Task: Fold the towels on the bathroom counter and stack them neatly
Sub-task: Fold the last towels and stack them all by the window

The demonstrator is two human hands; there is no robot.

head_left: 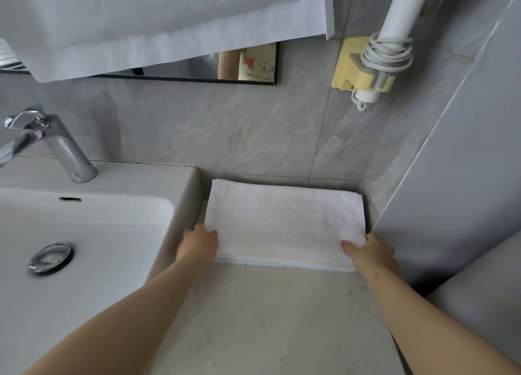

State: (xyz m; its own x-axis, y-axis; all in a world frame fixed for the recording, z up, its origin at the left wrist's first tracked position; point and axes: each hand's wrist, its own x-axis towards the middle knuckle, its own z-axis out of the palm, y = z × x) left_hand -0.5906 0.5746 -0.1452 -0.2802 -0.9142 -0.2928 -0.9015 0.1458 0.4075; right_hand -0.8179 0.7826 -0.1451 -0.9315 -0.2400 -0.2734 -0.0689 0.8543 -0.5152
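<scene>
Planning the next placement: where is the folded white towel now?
Head view: the folded white towel lies on the counter between the sink and the right wall, its near corners held by the left hand and right hand.

Sink (141, 177), faucet (56, 146) left; hairdryer (400, 16), apparently, wall-mounted right.

The light is soft, even and cool, shadows are faint; the faucet (53, 143) shines, and wide-angle distortion bends the edges.
</scene>
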